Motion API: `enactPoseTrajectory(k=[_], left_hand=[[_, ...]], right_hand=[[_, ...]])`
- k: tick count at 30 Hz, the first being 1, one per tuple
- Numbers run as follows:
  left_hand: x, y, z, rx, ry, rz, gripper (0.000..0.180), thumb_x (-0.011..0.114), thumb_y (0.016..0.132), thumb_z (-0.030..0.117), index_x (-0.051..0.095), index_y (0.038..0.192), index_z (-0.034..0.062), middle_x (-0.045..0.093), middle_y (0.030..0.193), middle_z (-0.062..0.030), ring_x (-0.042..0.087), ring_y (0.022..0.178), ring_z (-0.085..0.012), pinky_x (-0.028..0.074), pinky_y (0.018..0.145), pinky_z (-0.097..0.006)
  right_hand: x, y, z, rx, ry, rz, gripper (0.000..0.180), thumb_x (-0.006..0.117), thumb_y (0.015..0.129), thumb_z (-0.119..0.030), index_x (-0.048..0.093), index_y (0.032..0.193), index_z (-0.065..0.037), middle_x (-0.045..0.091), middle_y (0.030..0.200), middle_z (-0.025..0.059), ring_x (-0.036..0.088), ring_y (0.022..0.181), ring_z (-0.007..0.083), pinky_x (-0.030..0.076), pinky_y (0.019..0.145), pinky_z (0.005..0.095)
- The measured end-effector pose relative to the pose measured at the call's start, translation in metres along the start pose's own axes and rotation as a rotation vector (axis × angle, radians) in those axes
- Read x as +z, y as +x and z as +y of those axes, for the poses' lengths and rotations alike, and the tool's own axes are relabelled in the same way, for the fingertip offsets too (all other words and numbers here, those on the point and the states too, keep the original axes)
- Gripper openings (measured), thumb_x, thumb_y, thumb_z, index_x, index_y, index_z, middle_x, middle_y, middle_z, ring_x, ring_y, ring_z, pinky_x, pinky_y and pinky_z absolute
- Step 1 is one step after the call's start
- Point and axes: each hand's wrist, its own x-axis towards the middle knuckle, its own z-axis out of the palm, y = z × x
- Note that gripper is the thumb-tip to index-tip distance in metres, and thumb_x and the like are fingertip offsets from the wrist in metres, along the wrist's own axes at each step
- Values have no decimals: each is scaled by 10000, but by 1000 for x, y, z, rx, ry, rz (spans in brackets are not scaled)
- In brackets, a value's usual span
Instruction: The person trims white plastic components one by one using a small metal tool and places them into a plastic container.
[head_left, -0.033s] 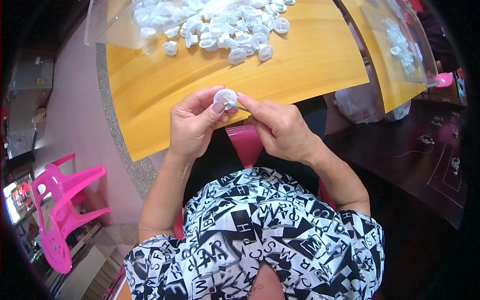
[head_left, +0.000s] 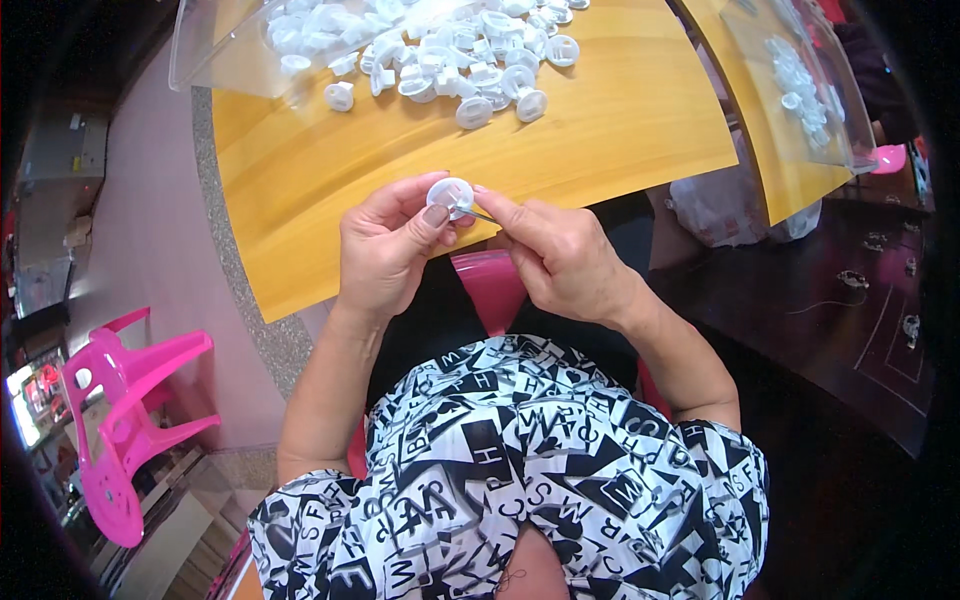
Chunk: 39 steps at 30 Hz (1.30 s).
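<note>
Left hand (head_left: pixel 385 250) pinches a small white cap (head_left: pixel 450 193) betw thumb & fingers, just over the near edge of the yellow table (head_left: pixel 620 120); right hand (head_left: pixel 555 250) fingers pressed together on a thin metal pin (head_left: pixel 478 213) touching the cap; pile of caps (head_left: pixel 450 50) further back on table

Two hands (head_left: pixel 385 250), one held cap (head_left: pixel 450 193), two pink chairs (head_left: pixel 120 420).

A heap of caps (head_left: pixel 450 50) lies on the far part of the surface (head_left: pixel 620 120), partly in a tray (head_left: pixel 215 55) at far left. Near its front edge, both hands meet on one cap (head_left: pixel 450 192): left hand (head_left: pixel 385 250) left, right hand (head_left: pixel 560 255) right. A chair (head_left: pixel 120 420) stands near left.
</note>
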Motion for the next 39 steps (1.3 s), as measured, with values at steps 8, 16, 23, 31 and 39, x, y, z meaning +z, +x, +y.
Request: enactPoseTrajectory(k=[8, 16, 23, 31, 39], left_hand=[[0, 0, -2, -20, -62, -29, 273, 598, 901, 16, 586, 1169, -29, 658, 1035, -170, 659, 850, -196, 547, 716, -269], [5, 1, -2, 3, -109, 16, 235, 577, 915, 26, 582, 1144, -26, 638, 1087, -215, 641, 872, -196, 535, 743, -271], [4, 0, -5, 24, -79, 32, 235, 574, 916, 23, 577, 1145, -34, 637, 1085, -215, 641, 878, -197, 532, 750, -268], [5, 1, -6, -61, -3, 109, 267, 597, 903, 17, 577, 1160, -50, 653, 1043, -161, 658, 885, -194, 553, 757, -268], [5, 2, -9, -85, 5, 115, 277, 614, 893, 20, 581, 1156, -61, 655, 1041, -159, 666, 890, -206, 565, 781, -282]], right_hand=[[4, 0, 6, -8, 176, 14, 510, 526, 790, 93, 507, 1292, 4, 609, 804, 174, 628, 716, 289, 506, 656, 342], [5, 2, 1, 138, 431, -37, 436, 490, 839, 69, 529, 1272, 27, 592, 745, 170, 605, 667, 213, 478, 638, 296], [2, 6, 1, 406, 812, -136, 383, 410, 973, -40, 492, 1348, -35, 512, 711, -8, 439, 573, 61, 377, 511, 195], [1, 6, 0, 618, 942, -148, 368, 422, 975, -64, 517, 1330, -52, 534, 720, -10, 432, 554, 50, 375, 486, 196], [2, -2, -5, 197, 80, 1, 430, 507, 835, 71, 545, 1255, -16, 618, 832, 214, 643, 768, 331, 500, 683, 363]])
